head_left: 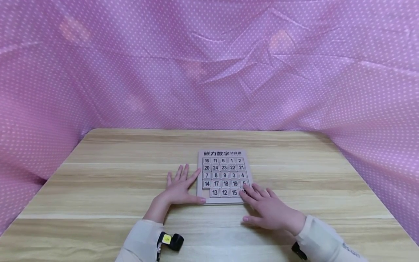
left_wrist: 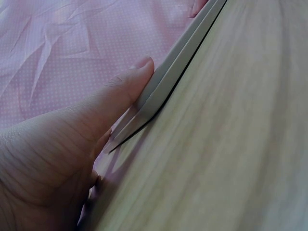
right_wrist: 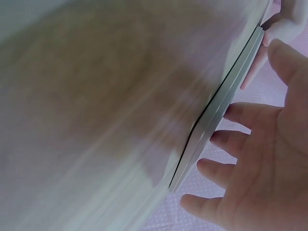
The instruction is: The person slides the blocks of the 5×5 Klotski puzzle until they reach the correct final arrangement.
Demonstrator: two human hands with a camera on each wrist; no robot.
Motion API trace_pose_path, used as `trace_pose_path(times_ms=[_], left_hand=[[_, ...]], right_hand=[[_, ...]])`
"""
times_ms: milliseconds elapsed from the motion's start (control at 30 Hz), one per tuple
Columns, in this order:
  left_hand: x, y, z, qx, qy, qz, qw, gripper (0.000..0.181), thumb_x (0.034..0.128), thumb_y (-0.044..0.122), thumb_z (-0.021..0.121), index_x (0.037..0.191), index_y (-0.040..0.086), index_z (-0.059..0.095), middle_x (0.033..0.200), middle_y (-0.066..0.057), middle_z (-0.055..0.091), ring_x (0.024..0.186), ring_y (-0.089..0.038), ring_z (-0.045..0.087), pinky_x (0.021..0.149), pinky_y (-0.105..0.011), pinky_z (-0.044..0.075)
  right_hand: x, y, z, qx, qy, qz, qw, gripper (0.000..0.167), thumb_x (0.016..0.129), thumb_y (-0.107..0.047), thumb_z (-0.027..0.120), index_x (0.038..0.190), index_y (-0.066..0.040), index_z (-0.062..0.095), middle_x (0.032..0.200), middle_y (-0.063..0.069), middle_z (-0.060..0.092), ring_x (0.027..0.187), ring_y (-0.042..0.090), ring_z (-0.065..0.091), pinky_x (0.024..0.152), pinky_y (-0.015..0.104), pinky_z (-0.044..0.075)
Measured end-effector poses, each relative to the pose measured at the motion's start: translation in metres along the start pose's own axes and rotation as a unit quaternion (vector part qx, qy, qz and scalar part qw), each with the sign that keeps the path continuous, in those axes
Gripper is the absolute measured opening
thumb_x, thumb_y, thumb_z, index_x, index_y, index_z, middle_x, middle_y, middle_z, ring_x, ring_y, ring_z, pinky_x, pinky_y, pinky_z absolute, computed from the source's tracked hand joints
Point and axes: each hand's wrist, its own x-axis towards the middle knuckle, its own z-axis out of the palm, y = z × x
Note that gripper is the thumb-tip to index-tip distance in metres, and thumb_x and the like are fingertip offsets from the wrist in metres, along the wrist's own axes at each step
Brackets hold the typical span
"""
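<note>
A flat grey number sliding puzzle (head_left: 226,201) lies on the table, its rows of numbered tiles (head_left: 224,175) below a printed heading. A bare gap shows at the lower left of the tiles. My left hand (head_left: 178,193) is spread along the left side, thumb on the lower left corner and forefinger at the edge. In the left wrist view the thumb (left_wrist: 130,79) rests on the board's rim (left_wrist: 166,86). My right hand (head_left: 271,211) reaches over the lower right corner with fingers extended, fingertips on or just over the tiles there, partly covering them. The right wrist view shows the fingers straight and apart.
The puzzle stands on a light wood-grain table (head_left: 114,182). Pink cloth with white dots (head_left: 196,80) hangs behind the table and down both sides. A black wrist camera (head_left: 176,242) is strapped at the left sleeve (head_left: 140,242).
</note>
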Motion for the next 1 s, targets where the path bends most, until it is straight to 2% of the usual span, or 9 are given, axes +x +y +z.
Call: trace_pose_path(times_ms=[733,1000], left_hand=[[-0.003,0.003,-0.001,0.01,0.001,-0.004,0.9999,0.105,0.0524,0.077,0.052,0.138,0.031,0.012,0.141,-0.016,-0.003,0.127,-0.03,-0.008,0.093,-0.055,-0.013],[-0.003,0.004,0.0,0.009,0.001,-0.003,1.0,0.105,0.0523,0.078,0.051,0.138,0.03,0.012,0.141,-0.016,-0.004,0.126,-0.03,-0.009,0.093,-0.055,-0.013]], right_hand=[[0.014,-0.01,0.003,-0.01,-0.023,-0.009,0.9997,0.077,0.079,-0.06,0.042,0.135,-0.009,0.028,0.14,0.015,0.016,0.125,0.036,0.011,0.092,0.061,0.014],[0.017,-0.001,-0.001,0.039,-0.031,-0.004,0.9988,0.069,0.083,-0.055,0.041,0.135,-0.01,0.03,0.14,0.015,0.016,0.125,0.037,0.01,0.091,0.061,0.014]])
